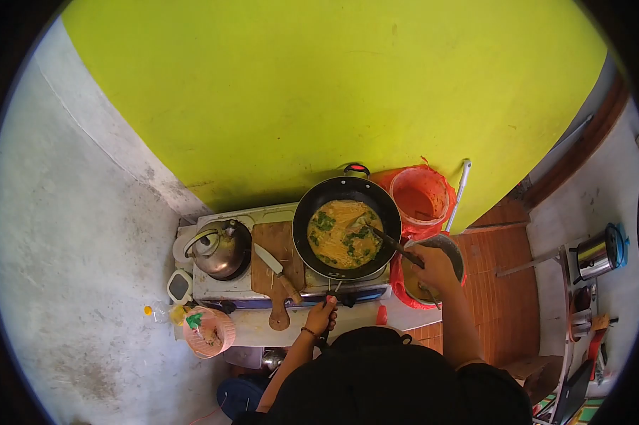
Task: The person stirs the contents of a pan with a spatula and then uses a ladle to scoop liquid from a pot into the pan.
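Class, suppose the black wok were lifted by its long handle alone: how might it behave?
The wok should stay stiff, as it looks like metal. It would probably feel front-heavy, since the left hand grips it at one side. The wet-looking food inside would likely slide or slosh if it tilted.

a pale, rectangular metal stove (277,213) is occupied, from left to right, by a rounded silver metal kettle (224,260), a brown wooden cutting board (289,244) and a deep black wok (307,205).
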`<state>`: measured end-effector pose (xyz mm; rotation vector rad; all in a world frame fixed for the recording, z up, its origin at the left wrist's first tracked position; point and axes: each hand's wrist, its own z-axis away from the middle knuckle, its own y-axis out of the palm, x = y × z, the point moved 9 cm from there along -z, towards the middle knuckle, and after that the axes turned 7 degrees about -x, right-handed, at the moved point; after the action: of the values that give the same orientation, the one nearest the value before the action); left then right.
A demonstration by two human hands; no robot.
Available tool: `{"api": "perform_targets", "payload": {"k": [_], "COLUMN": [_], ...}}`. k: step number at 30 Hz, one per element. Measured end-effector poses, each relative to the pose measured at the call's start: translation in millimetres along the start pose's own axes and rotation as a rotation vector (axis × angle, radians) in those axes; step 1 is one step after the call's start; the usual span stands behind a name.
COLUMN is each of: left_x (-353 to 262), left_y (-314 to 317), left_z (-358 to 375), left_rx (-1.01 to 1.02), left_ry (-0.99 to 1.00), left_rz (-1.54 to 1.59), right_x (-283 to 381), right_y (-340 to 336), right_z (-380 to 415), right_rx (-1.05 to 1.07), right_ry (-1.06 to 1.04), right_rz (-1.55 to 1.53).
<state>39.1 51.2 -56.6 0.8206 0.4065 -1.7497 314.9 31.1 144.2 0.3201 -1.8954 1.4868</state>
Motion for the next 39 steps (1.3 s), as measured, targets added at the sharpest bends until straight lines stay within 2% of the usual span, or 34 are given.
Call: {"api": "perform_targets", "payload": {"k": [2, 5, 14, 20, 23, 26, 32, 35, 39], "left_x": [-1.0, 3.1, 3.5, 0.0, -2.8, -1.0, 1.1, -0.4, -2.9], "left_y": [0.4, -1.5, -1.9, -0.4, 1.1, -0.2, 0.1, 0.1, 0.5], "left_z": [0.9, -3.7, -3.7, -1.4, 2.6, -1.0, -2.2, -0.1, 1.5], "left_rx": [0.0, 0.005, -0.014, -0.006, -0.004, -0.001, -0.003, -0.012, -0.016], "left_ry": [0.002, 0.006, -0.011, 0.004, -0.009, 0.01, -0.009, -0.01, 0.0], "left_rz": [-0.003, -0.01, -0.035, -0.042, -0.033, -0.046, -0.017, -0.018, -0.031], "right_x": [-9.1, -14.9, -28.6, -25.5, -16.7, -16.3, -5.3, 2.5, 0.5], "right_y": [-2.2, -3.0, 0.2, -12.3, -8.1, 12.7, 22.4, 21.5, 24.9], "right_z": [-0.1, -1.4, 5.8, 11.7, 5.0, -6.7, -9.9, -10.3, -12.2], "right_rx": [0.046, 0.028, 0.021, 0.062, 0.013, -0.04, -0.045, -0.056, -0.041], "right_ry": [0.062, -0.06, -0.069, 0.095, 0.078, -0.059, -0.069, -0.05, -0.041], "right_rz": [0.006, -0.006, 0.0, -0.007, -0.051, 0.009, -0.029, 0.109, 0.061]}}
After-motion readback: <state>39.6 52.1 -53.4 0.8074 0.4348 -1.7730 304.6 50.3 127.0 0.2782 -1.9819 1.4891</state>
